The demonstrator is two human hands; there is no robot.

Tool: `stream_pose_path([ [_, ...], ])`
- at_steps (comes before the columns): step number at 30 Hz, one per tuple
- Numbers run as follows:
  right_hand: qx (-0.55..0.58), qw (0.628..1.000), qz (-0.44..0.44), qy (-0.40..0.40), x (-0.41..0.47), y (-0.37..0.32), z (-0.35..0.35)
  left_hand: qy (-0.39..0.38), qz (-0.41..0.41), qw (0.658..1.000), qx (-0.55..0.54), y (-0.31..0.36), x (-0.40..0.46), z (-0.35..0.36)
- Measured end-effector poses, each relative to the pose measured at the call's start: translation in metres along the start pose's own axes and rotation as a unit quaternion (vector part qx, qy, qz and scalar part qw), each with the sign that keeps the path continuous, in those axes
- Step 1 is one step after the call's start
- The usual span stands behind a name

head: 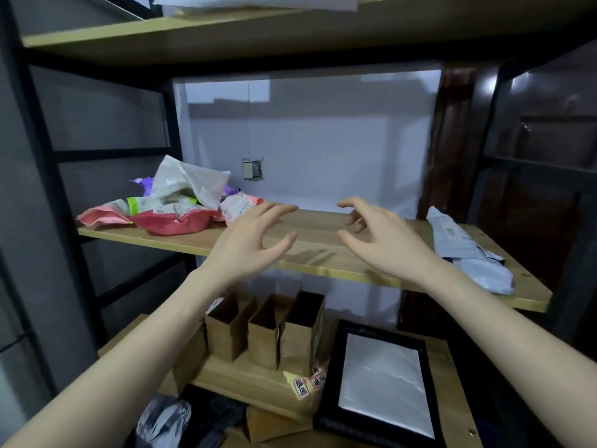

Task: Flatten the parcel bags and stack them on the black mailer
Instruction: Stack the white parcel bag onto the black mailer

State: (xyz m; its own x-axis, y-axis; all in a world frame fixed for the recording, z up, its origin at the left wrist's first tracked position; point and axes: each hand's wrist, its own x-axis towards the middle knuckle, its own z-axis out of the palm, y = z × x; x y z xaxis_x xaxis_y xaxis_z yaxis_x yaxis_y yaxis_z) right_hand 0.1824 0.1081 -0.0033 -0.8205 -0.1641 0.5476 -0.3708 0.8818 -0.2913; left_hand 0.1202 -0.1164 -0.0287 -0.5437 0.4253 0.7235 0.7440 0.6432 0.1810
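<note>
A: Hovering above the middle shelf [323,250], both hands are empty. The left hand [248,240] and the right hand [381,240] are facing each other, fingers spread and loosely curved, touching nothing.

B: Where are the parcel bags lying?

A: A crumpled pile of parcel bags [174,205] is sitting at the left end of that shelf, near the left hand: pink, white and purple ones, all bunched up. At the right end, well apart from the pile, a grey-white bag [465,250] is lying fairly flat, with a dark edge showing under it. That edge may be the black mailer, though I cannot tell for sure.

B: Which step is this looking like?

A: A reach is seemingly being set up, with nothing yet flattened in hand. The next move is calling for picking one bag off the pile, pressing it flat on the bare wood between the hands, then carrying it right.

B: Anything below?

A: Open brown paper bags [268,328] are standing on the lower shelf, beside a black-framed panel [381,379].
</note>
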Motion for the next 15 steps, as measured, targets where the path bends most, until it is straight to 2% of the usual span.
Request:
stream_pose_path([
  [15,0.001,0.997,-0.073,-0.025,0.179,-0.055,0.101,0.077,-0.095,0.99,0.071,-0.191,0.043,-0.043],
])
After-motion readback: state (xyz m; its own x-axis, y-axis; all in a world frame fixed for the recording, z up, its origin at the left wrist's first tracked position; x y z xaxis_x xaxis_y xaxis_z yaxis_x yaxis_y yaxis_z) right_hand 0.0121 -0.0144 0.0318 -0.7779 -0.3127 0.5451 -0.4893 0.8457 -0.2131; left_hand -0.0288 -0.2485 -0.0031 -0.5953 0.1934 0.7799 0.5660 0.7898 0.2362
